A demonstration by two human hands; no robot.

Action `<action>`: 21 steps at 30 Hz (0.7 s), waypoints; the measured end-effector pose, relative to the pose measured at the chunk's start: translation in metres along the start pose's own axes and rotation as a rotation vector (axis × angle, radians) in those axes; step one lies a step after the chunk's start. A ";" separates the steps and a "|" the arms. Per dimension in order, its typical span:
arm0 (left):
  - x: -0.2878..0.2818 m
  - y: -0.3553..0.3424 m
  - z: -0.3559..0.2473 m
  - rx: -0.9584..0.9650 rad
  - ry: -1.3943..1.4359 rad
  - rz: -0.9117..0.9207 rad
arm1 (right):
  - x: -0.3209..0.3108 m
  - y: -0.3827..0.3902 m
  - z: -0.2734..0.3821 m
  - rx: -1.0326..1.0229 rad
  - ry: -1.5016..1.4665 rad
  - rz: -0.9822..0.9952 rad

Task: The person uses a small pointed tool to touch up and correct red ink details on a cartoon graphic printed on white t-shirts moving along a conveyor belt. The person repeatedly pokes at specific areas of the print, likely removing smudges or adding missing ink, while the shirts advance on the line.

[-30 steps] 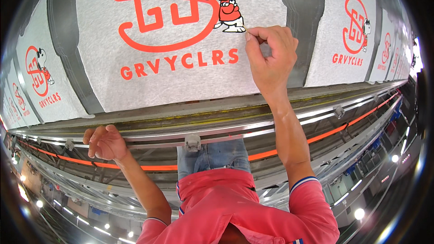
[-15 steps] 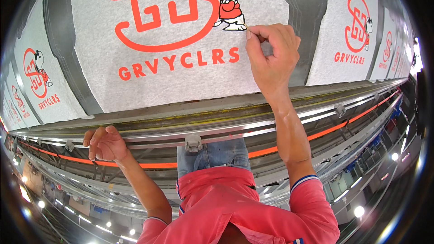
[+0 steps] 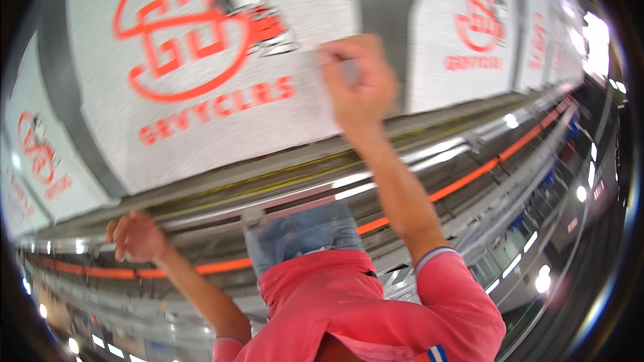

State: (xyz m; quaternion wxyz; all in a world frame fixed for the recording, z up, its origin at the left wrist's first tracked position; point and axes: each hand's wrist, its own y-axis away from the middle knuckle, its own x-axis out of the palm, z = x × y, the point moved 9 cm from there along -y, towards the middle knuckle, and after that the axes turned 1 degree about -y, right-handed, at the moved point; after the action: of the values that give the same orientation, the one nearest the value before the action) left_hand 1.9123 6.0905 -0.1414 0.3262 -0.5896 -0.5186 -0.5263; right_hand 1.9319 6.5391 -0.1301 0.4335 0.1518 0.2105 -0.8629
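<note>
My right hand [image 3: 359,84] is over the right side of a pale grey printed fabric piece [image 3: 221,151], thumb and forefinger pinched together. What is between those fingertips is blurred and too small to make out. Just left of them is the fabric's print of a black, white and red cartoon dog [image 3: 268,23], beside a large red looping emblem [image 3: 181,40] with red lettering below. My left hand [image 3: 137,236] hangs at the near rail, fingers loosely bent and apart, with nothing in it.
More grey pieces with the same print lie in a row, one to the right [image 3: 463,84] and one to the left [image 3: 74,191], with dark grey strips of the board [image 3: 379,0] between them. A metal rail [image 3: 429,154] and an orange bar [image 3: 463,189] run along the near edge.
The view has shifted and tilted, and the picture is blurred. My right hand has moved away from the dog's feet, to the right over the fabric, still pinched. My left hand stays near the rail.
</note>
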 end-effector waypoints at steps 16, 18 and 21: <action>0.128 0.016 0.263 0.081 0.190 0.127 | -0.321 -0.037 -0.114 0.135 -0.091 -0.250; 0.136 0.021 0.344 0.006 0.231 0.171 | -0.357 -0.051 -0.146 0.132 -0.026 -0.241; 0.116 0.030 0.431 -0.015 0.279 0.095 | -0.381 -0.075 -0.180 0.064 0.129 -0.121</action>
State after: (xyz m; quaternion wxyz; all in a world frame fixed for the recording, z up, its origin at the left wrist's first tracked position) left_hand 2.0518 6.5153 -0.1254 0.4153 -0.5372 -0.4356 -0.5909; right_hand 2.1049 6.9287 -0.0989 0.3613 0.2078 0.2193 -0.8821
